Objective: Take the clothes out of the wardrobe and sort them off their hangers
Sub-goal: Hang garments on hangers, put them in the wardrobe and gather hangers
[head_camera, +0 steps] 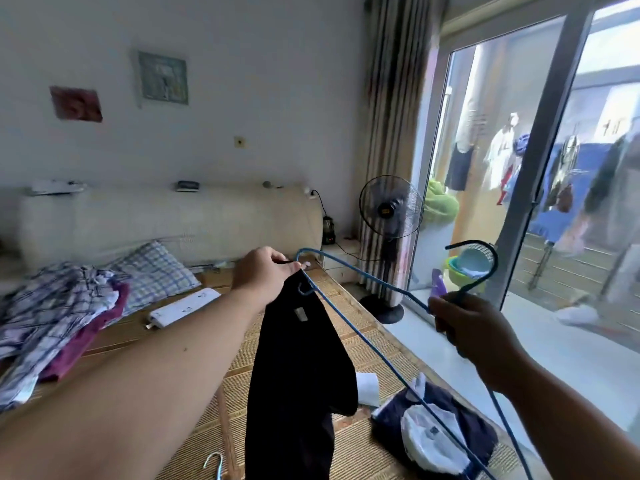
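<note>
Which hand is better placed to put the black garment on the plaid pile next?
Left. The left hand already pinches the black garment, and the plaid pile lies on that side. The right hand has its grip on the blue hanger.

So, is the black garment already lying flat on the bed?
No, the black garment hangs down from the left hand, which pinches its top edge above the bed.

Standing fan point(391, 209) before striped curtain point(391, 98) — checked pillow point(156, 271) on woven mat point(367, 323).
</note>
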Motion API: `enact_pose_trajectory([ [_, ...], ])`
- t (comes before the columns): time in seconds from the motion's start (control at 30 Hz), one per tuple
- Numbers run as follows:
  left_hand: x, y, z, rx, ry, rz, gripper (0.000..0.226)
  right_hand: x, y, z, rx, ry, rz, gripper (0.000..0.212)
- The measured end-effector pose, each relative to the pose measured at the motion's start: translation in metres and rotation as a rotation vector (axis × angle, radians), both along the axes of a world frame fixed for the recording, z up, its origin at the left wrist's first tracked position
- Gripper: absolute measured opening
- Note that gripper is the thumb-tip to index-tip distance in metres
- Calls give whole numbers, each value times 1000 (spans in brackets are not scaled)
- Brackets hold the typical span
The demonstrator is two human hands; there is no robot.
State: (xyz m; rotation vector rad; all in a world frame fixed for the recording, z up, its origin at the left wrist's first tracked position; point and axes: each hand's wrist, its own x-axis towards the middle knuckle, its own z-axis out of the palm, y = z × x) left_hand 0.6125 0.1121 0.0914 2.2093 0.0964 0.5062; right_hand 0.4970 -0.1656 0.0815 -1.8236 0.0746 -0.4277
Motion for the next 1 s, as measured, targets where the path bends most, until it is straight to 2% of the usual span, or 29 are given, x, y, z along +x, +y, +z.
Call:
enact_pose_trajectory([
  [0.1,1,3,-2,62,-32,-78,25,7,16,-2,-8,46,6,28],
  [0.33,5,29,-25,235,-65,-136,33,16,47,-16,173,132,121,19],
  [0.6,-2,37,-38,239,-76,-257,30,19,40,-25,209,153,98,19],
  [0.63,-4,37,-38,159,-60,-310,25,19,38,-26,230,151,99,19],
  [0.7,-5,40,-37,-147,-1,-427,13,19,34,-28,273,150,102,18],
  [0.73,-4,40,-37,-260,25,-455,18,18,32,-30,284,151,102,18],
  [0.77,-4,41,-37,-325,34,-460,22,17,30,-31,289,149,104,18],
  [0.87,-3,40,-37,-405,25,-387,13,16,29,-33,299,123,129,18],
  [1.0,-5,39,-40,-732,142,-440,10,16,30,-28,322,99,149,18],
])
